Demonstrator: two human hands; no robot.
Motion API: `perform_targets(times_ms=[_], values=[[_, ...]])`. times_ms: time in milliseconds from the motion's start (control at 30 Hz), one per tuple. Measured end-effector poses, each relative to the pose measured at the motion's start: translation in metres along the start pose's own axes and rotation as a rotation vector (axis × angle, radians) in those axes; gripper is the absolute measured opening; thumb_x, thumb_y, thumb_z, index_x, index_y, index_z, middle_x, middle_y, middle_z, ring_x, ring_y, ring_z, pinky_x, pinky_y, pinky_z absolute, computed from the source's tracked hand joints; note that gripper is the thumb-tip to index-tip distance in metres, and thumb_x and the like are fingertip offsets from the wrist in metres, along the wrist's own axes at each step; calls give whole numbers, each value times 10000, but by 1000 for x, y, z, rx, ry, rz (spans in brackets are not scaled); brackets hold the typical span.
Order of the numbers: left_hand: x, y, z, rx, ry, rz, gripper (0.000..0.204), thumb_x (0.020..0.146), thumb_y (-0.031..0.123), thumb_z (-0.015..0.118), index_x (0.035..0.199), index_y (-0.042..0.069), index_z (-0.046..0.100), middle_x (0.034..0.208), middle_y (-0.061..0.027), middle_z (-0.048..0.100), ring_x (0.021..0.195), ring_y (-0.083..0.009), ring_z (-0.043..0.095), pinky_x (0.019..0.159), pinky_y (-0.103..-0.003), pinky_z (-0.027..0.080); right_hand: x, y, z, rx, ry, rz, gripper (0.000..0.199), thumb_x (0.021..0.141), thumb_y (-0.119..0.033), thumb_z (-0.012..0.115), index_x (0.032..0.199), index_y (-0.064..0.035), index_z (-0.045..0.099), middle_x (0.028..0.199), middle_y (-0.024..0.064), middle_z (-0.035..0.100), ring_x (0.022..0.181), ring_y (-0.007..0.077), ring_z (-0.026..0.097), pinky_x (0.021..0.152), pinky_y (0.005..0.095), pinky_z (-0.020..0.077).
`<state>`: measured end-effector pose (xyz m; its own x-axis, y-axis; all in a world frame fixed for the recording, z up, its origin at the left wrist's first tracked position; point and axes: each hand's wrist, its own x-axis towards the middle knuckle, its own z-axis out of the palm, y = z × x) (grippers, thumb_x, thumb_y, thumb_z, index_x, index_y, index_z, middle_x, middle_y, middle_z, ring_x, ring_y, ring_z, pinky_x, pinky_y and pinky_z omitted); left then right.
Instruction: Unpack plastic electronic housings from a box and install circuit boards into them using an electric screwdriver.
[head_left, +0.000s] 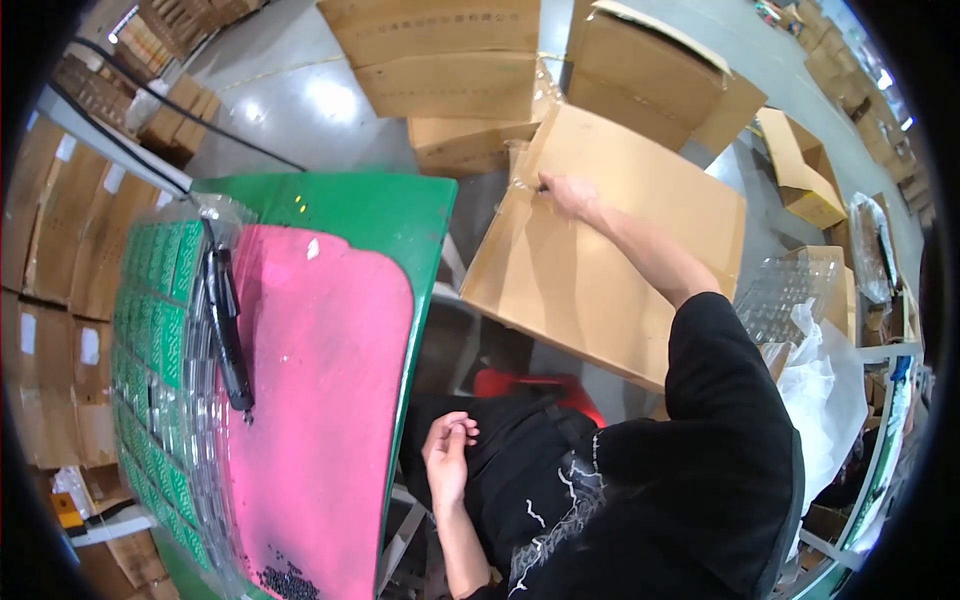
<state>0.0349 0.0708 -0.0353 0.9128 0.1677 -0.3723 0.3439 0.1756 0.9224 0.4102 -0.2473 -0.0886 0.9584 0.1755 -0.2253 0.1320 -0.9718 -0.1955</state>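
A large closed cardboard box (630, 240) lies tilted in front of me, to the right of the green table. My right hand (568, 196) is closed at the box's far left edge, beside some clear tape. A small dark tip of something shows at its fingers, but its kind is hidden. My left hand (450, 447) hovers near my lap with its fingers curled in, and nothing shows in it. It is apart from both the box and the table.
A pink mat (330, 380) covers part of the green table (335, 190). On it lie a black corded power screwdriver (228, 330), small black parts (288, 580) and clear trays with green pieces (160, 400). An open carton (645, 85) stands beyond; white plastic wrap (815, 390) hangs right.
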Motion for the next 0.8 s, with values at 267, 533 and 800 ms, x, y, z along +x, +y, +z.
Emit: perform_targets(times_ms=[267, 533, 800], values=[[77, 12, 4, 149, -114, 91, 165, 993, 98, 510, 1085, 25, 626, 918, -41, 658, 787, -104, 599, 698, -246, 471, -119, 81, -3, -155, -142, 173, 292, 908, -216, 494, 1194, -165, 519, 980, 155, 691, 934, 360, 664, 747, 490, 521], [116, -43, -3, 414, -127, 182, 142, 935, 45, 549, 1036, 1, 639, 855, -70, 680, 752, -129, 628, 714, -269, 505, -368, 290, 6, -462, -269, 665, 323, 923, -275, 574, 1206, -152, 478, 992, 188, 693, 928, 377, 681, 747, 488, 537], [117, -35, 15, 381, -163, 121, 160, 922, 72, 565, 1035, -4, 648, 855, -97, 688, 787, -163, 658, 743, -294, 524, -273, 193, 20, 272, 489, 529, 312, 971, -312, 529, 1110, -36, 492, 1040, 259, 634, 998, 446, 609, 833, 501, 485]])
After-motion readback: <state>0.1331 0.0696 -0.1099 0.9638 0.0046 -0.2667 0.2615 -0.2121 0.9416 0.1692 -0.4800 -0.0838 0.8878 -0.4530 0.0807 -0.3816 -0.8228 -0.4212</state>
